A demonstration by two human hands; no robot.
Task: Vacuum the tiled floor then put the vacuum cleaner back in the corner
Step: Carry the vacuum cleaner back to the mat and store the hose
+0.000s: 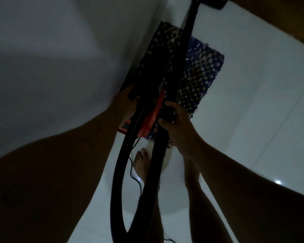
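The light is dim and I am looking straight down at my own arms and the white tiled floor (pixel 253 120). My left hand (pixel 125 104) is wrapped around the dark upper part of the vacuum cleaner (pixel 150 120), fingers closed over it close to the wall (pixel 51 58). My right hand (pixel 175 120) is clamped on a dark part on the other side of the body, thumb on top and fingers curled under it. Between my two hands shows the red casing of the machine, tilted, with its lower end toward me.

The vacuum cleaner sits right beside the wall, over the near end of a dark patterned mat (pixel 200 67) that lies along the wall's base. The black rigid tube (pixel 189 23) runs away from my hands, across the mat, toward the top of the view, where it meets a dark shape that I cannot make out. The ribbed black hose (pixel 118 172) drops from the body in a long loop toward me and comes back up to my right hand. A thin black cord (pixel 131 165) trails on the tiles inside that loop. My bare foot (pixel 142 163) stands on the floor just below the machine, partly behind the hose.
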